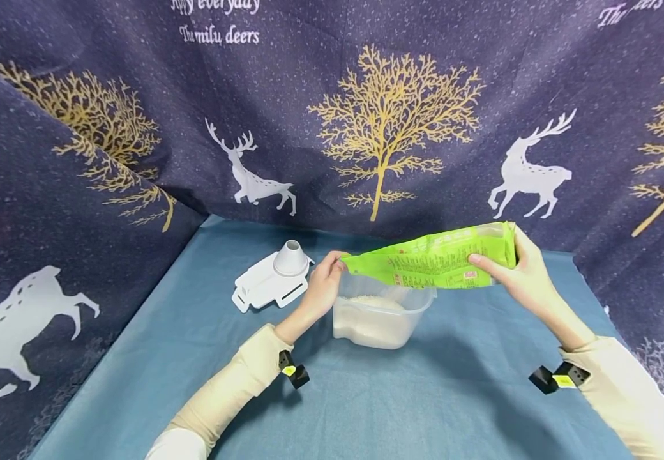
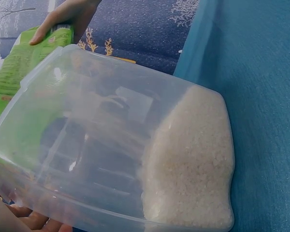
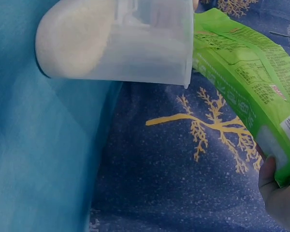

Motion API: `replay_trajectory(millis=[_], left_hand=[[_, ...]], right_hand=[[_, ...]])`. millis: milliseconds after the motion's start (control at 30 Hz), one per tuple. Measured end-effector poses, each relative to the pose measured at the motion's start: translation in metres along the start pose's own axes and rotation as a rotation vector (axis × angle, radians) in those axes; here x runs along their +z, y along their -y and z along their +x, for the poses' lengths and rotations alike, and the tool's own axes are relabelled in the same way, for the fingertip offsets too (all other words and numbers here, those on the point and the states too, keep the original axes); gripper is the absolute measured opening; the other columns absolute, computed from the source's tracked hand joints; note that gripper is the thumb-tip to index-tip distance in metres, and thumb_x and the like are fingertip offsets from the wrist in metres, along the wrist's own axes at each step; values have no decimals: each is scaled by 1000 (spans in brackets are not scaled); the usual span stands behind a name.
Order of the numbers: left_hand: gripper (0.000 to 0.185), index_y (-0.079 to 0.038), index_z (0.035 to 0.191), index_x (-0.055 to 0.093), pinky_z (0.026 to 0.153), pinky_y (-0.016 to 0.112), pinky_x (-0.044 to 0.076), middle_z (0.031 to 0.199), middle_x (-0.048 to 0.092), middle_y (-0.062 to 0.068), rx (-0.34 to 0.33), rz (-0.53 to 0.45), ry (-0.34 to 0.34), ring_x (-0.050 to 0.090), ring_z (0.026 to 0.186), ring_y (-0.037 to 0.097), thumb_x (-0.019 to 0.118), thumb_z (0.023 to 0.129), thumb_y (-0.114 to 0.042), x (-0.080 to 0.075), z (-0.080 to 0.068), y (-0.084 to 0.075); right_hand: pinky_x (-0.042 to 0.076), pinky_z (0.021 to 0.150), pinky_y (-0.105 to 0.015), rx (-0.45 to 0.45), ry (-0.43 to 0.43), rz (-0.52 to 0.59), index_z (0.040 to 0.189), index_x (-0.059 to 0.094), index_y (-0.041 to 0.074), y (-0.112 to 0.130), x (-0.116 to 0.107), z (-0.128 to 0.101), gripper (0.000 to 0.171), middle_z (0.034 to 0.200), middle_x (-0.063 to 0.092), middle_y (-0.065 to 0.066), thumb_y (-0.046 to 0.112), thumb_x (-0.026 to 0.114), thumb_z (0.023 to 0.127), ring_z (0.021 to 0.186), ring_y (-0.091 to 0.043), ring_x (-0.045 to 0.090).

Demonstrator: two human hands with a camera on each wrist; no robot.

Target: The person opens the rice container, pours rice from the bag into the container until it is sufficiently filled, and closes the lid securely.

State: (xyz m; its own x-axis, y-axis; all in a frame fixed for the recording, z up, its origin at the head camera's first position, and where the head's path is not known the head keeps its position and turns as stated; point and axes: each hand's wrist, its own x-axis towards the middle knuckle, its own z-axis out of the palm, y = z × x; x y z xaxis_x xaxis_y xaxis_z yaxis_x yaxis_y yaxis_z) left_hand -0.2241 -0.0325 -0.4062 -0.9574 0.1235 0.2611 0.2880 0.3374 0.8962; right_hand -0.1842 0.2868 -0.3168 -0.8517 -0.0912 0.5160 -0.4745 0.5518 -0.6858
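A green printed rice bag (image 1: 441, 259) is held nearly level over a clear plastic container (image 1: 421, 313). My right hand (image 1: 518, 271) grips its right end, thumb on the near side. At the bag's narrow left end, my left hand (image 1: 325, 281) pinches the corner above the container's left rim. White rice (image 2: 188, 159) lies heaped in the bottom of the container, which stands upright on the table. In the right wrist view, the bag (image 3: 246, 72) slants toward the container's mouth. Whether grains are falling cannot be seen.
To the left of the container lies a white plastic lid (image 1: 263, 287) with a grey-white cone-shaped cup (image 1: 292, 259) on it. Blue cloth (image 1: 378, 409) covers the table. Behind it hangs a dark curtain (image 1: 435, 185) with deer and trees.
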Motion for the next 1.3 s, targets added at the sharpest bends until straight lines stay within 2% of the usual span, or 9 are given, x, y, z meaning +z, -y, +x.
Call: replay_trajectory(millis=[167, 500, 600, 733, 833, 900, 1067, 1200, 1300], left_hand=[[28, -9, 119, 59, 86, 40, 48, 107, 68, 13, -1, -11, -3, 63, 106, 28, 39, 102, -15, 0, 0, 1], [30, -8, 125, 57, 69, 29, 41, 114, 66, 16, -23, -51, 27, 55, 79, 33, 39, 101, -13, 0, 0, 1], [30, -8, 124, 57, 70, 30, 40, 118, 66, 14, -20, -58, 26, 54, 80, 32, 39, 101, -12, 0, 0, 1], [31, -8, 124, 58, 65, 29, 38, 116, 66, 16, -17, -58, 27, 46, 67, 21, 38, 100, -9, -1, 1, 1], [31, -8, 123, 58, 57, 27, 33, 108, 65, 19, -11, -52, 29, 35, 55, 15, 37, 100, -8, -1, 1, 2], [31, -7, 122, 58, 56, 27, 32, 110, 66, 18, -1, -54, 29, 35, 55, 15, 37, 100, -7, -1, 1, 2], [30, -7, 121, 58, 62, 27, 35, 111, 67, 14, 8, -56, 17, 45, 67, 20, 37, 100, -8, 0, 1, 2], [31, -8, 123, 58, 59, 29, 34, 95, 63, 17, -6, -47, 15, 39, 59, 18, 37, 102, -12, -1, 1, 3], [31, -8, 123, 59, 64, 30, 37, 97, 63, 18, -6, -43, 14, 47, 65, 23, 37, 102, -14, -1, 1, 2]], right_hand=[[43, 49, -18, -1, 8, -15, 110, 55, 26, 1, 1, 0, 43, 82, 60, 18, 1, 74, 80, 60, -2, 52], [39, 52, -17, -114, 1, -96, 109, 57, 6, 9, 5, 5, 41, 84, 58, 20, -2, 78, 76, 62, 0, 49], [40, 53, -17, -105, 8, -131, 111, 57, 5, 10, 5, 6, 40, 83, 58, 21, 2, 78, 77, 62, -1, 50], [38, 51, -19, -91, 44, -177, 111, 56, 8, 9, 4, 6, 38, 76, 56, 16, 7, 77, 80, 58, -3, 48], [36, 47, -20, -134, 70, -236, 109, 55, 7, 6, 5, 7, 38, 69, 55, 10, 8, 78, 79, 52, -4, 45], [35, 45, -20, -170, 72, -284, 107, 54, 7, 6, 5, 7, 38, 63, 53, 7, 9, 79, 78, 49, -3, 43], [29, 43, -19, -219, 20, -402, 105, 53, 6, 10, 3, 8, 40, 56, 43, 4, 18, 80, 77, 45, -1, 35], [27, 42, -21, -205, -35, -466, 104, 54, 6, 14, 0, 9, 41, 54, 38, 3, 27, 78, 80, 44, -2, 31], [26, 41, -22, -212, -76, -489, 101, 54, 4, 16, -1, 9, 41, 54, 37, 2, 35, 74, 83, 43, -5, 31]])
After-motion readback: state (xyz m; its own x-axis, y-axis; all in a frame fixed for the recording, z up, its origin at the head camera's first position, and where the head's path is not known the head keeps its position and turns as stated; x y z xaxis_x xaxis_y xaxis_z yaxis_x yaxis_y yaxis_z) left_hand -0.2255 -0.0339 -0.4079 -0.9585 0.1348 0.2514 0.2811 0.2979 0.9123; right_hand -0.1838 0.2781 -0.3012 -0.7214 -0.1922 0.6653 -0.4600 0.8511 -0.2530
